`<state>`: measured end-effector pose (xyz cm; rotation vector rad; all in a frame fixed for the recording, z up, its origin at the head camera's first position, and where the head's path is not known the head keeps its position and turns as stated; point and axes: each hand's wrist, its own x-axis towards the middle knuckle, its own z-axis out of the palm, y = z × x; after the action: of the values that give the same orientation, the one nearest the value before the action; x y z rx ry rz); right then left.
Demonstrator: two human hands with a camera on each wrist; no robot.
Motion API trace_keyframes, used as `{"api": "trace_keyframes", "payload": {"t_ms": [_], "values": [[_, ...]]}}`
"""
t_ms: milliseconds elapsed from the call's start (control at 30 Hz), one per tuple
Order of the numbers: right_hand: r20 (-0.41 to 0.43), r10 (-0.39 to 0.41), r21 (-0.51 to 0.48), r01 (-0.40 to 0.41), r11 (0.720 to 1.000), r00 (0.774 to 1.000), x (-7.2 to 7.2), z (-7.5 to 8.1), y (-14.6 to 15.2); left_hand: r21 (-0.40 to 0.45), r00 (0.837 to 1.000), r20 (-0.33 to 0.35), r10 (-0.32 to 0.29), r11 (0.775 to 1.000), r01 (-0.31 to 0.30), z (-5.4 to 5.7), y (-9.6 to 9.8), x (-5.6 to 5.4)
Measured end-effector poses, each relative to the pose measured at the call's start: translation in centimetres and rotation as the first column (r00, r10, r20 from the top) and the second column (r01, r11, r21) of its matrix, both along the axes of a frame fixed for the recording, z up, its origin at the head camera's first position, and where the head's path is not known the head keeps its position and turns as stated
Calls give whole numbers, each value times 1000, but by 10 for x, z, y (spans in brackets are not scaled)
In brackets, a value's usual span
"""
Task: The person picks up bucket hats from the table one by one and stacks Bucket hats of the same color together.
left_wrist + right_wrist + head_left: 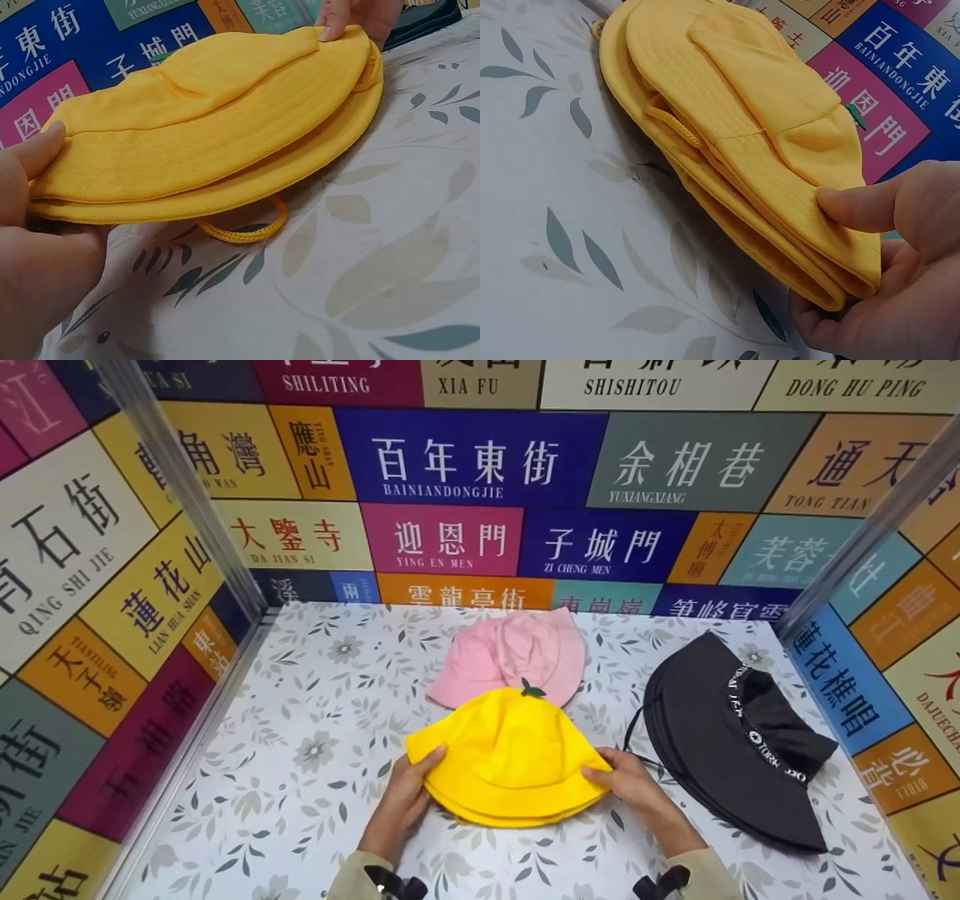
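A yellow bucket hat (510, 750) with a small green leaf on top is folded flat between my two hands. At its left end my left hand (411, 791) pinches the brim, thumb above and fingers below. My right hand (630, 784) grips the opposite end of the brim in the same manner. Under the hat a loop of yellow cord (247, 229) hangs down in the left wrist view. The two layers of the brim (757, 232) show at its edge in the right wrist view.
Just behind the yellow hat lies a folded pink hat (510, 652), partly covered by it. A black wide-brimmed hat (720, 750) with a lettered band lies to the right. The table (300, 802) has a leaf-patterned cover, with sign-printed walls (480, 457) around it.
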<state>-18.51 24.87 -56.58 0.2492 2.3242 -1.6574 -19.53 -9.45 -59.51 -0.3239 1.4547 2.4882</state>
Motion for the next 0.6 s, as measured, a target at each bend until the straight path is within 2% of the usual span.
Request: {"api": "trace_keyframes", "payload": {"t_ms": [67, 167, 233, 300, 367, 433, 600], "values": [[-11, -19, -28, 19, 999, 1000, 1, 0, 0, 26, 998, -33, -61, 998, 62, -1, 3, 3], [-21, -59, -67, 58, 996, 998, 1, 0, -1, 38, 986, -71, -153, 987, 156, -2, 5, 8], [-21, -99, -80, 97, 992, 995, 1, 0, -1, 20, 975, -78, -206, 978, 208, -2, 5, 10], [-19, -132, -96, 130, 987, 991, 1, 0, -1, -20, 970, -65, -233, 972, 232, -2, 4, 11], [-8, -159, -121, 157, 980, 987, 0, 1, -1, -67, 973, -49, -227, 972, 224, -2, 4, 12], [15, -191, -159, 191, 969, 981, -1, 1, -2, -119, 980, -36, -195, 975, 190, -2, 5, 13], [70, -235, -288, 245, 926, 970, -4, 0, -5, -160, 994, -26, -109, 982, 104, -4, 6, 15]]}}
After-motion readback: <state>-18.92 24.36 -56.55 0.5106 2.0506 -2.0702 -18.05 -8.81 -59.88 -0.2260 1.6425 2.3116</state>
